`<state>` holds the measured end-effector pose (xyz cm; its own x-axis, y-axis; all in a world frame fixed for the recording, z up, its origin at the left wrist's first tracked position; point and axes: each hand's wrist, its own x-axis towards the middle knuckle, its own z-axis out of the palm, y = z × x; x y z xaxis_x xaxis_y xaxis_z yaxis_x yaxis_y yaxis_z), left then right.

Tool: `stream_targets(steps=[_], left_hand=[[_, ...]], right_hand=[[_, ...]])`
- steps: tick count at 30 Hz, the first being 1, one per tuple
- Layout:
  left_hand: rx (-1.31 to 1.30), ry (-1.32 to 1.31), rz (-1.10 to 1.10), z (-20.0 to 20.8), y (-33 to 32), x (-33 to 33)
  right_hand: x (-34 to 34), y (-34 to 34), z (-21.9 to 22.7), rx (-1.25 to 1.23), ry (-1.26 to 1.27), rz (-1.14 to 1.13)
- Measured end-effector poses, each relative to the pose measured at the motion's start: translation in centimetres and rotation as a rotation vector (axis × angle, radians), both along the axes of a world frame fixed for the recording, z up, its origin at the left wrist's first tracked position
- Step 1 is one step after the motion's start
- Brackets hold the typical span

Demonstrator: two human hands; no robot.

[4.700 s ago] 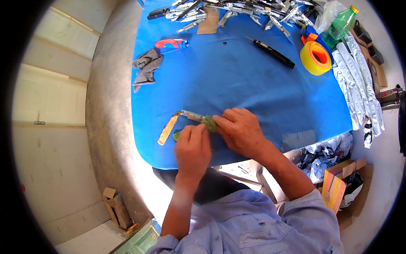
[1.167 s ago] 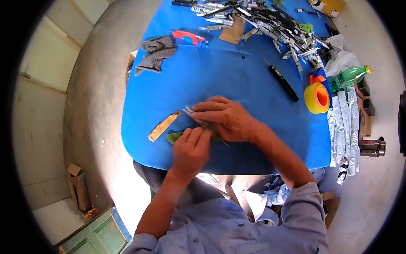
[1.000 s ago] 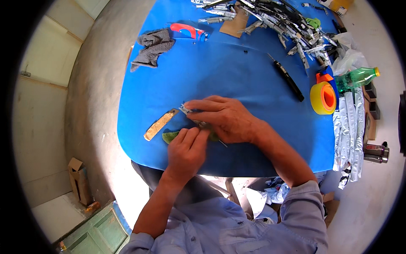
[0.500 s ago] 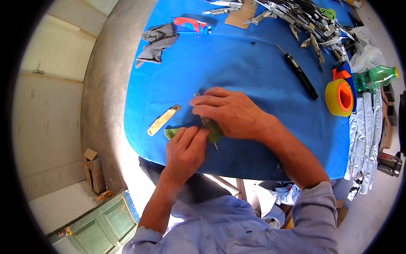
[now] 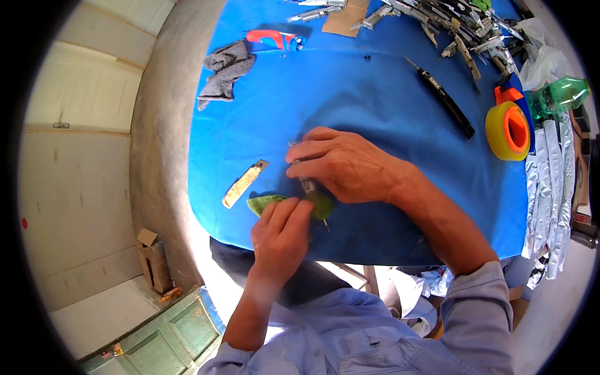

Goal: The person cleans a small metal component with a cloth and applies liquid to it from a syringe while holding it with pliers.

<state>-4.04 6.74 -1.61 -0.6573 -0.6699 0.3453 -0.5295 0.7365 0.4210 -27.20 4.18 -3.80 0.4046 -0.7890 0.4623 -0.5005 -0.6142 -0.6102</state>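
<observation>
Both my hands are on a slim silvery metal part [image 5: 307,185] over the near half of the blue table. My right hand [image 5: 353,165] grips its upper end with curled fingers, hiding much of it. Pinched in the closed fingers of my left hand [image 5: 279,234] is a green cloth [image 5: 262,203], which wraps the part's lower end. A thin rod [image 5: 326,224] sticks out below the cloth. Just left of the cloth lies a utility knife [image 5: 245,184] with a yellowish, worn handle and a short blade.
Beyond my hands lie a grey cloth [image 5: 226,72], a red-and-blue tool [image 5: 275,40] and a black, thin-tipped tool [image 5: 445,100]. Metal parts [image 5: 459,37] are heaped far right. A tape roll [image 5: 507,131], green bottle [image 5: 558,97] and silvery strips [image 5: 550,194] line the right edge.
The whole view has shifted slightly. Both hands keep their hold on the metal part and the green cloth, with only a small movement of the fingers.
</observation>
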Motion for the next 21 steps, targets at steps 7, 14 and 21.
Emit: stream_targets(steps=[7, 14, 21], left_hand=[[0.009, -0.039, 0.019, 0.8, -1.3, -1.3], [0.035, -0.014, 0.038, 0.7, 0.8, -0.5], [-0.034, 0.0, 0.071, 0.1, 0.2, -1.4]], right_hand=[[-0.1, -0.2, -0.4, -0.017, -0.011, 0.019], [-0.1, -0.2, -0.3, -0.002, -0.007, -0.017], [-0.3, -0.1, -0.5, -0.011, -0.027, 0.012]])
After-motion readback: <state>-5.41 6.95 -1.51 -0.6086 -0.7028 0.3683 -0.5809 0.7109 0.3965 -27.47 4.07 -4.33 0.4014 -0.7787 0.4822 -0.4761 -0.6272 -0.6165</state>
